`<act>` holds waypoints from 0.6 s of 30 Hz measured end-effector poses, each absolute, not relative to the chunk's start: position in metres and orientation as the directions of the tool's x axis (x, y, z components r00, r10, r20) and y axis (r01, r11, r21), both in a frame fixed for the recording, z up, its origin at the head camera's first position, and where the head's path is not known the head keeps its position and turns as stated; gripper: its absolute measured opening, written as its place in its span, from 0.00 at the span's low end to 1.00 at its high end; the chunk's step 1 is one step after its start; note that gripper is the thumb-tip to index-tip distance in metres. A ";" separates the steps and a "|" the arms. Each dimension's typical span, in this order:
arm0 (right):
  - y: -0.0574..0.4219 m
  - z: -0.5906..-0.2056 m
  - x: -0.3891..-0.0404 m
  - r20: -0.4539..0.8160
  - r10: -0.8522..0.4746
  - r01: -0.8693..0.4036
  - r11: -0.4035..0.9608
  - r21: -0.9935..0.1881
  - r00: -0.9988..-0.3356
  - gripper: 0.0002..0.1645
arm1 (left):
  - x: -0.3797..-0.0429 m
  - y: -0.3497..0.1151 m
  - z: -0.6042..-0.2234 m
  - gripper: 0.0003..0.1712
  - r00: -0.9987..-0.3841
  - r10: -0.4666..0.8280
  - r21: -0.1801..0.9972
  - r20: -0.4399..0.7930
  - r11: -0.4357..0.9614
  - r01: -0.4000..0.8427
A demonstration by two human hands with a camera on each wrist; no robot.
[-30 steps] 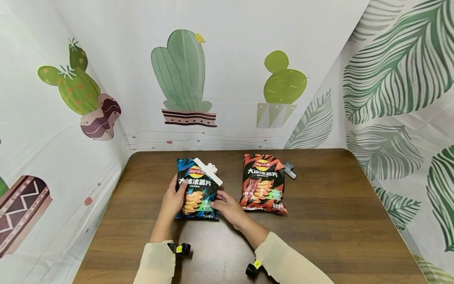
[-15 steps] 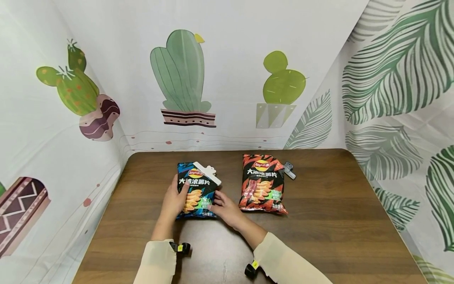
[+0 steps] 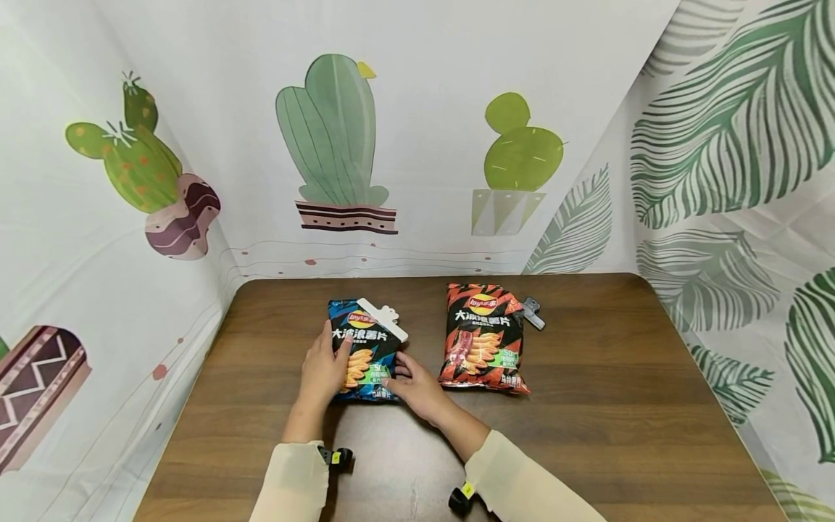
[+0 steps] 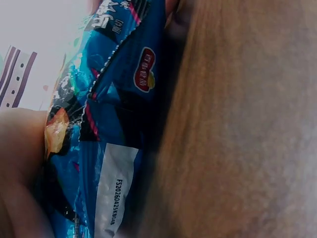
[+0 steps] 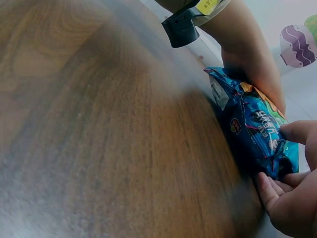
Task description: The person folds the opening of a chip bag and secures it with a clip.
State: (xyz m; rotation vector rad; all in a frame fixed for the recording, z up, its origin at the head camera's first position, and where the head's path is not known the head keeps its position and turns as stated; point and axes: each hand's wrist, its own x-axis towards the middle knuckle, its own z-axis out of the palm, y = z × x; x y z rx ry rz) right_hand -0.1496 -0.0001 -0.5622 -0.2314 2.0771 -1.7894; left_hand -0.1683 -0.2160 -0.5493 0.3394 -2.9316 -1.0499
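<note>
A blue and black bag of chips (image 3: 360,366) lies on the left half of the table, a white clip (image 3: 383,319) set slantwise across its top right corner. My left hand (image 3: 324,371) grips the bag's left side, thumb over the printed front. At the lower right corner, my right hand (image 3: 420,391) holds the bag. The right wrist view shows the thumb (image 5: 297,131) on the front and the fingers (image 5: 267,191) at the underside. In the left wrist view, the bag's lower side (image 4: 119,109) fills the left half, close over the wood.
Just to the right lies a red and black bag of chips (image 3: 483,341), with a grey clip (image 3: 533,313) at its upper right edge. The brown wooden table (image 3: 607,406) ends at a white printed backdrop (image 3: 430,109). Black wrist cameras (image 3: 341,457) sit by both sleeves.
The blue bag has come slightly toward me, its white clip with it. My left hand has shifted a little to the right over the bag. The red bag stays put.
</note>
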 end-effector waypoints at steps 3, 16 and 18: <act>0.001 -0.562 -0.150 -0.179 -0.372 0.117 0.184 -0.976 -0.911 0.44 | -0.168 -0.215 -0.549 0.44 -0.975 -0.207 0.614 -0.078 0.761 -0.210; 0.003 -0.542 -0.145 -0.190 -0.378 0.125 0.188 -0.974 -0.906 0.42 | -0.169 -0.215 -0.547 0.45 -0.972 -0.187 0.568 -0.143 0.789 -0.236; 0.005 -0.532 -0.142 -0.175 -0.386 0.108 0.190 -0.976 -0.906 0.41 | -0.169 -0.215 -0.546 0.45 -0.970 -0.186 0.568 -0.159 0.786 -0.244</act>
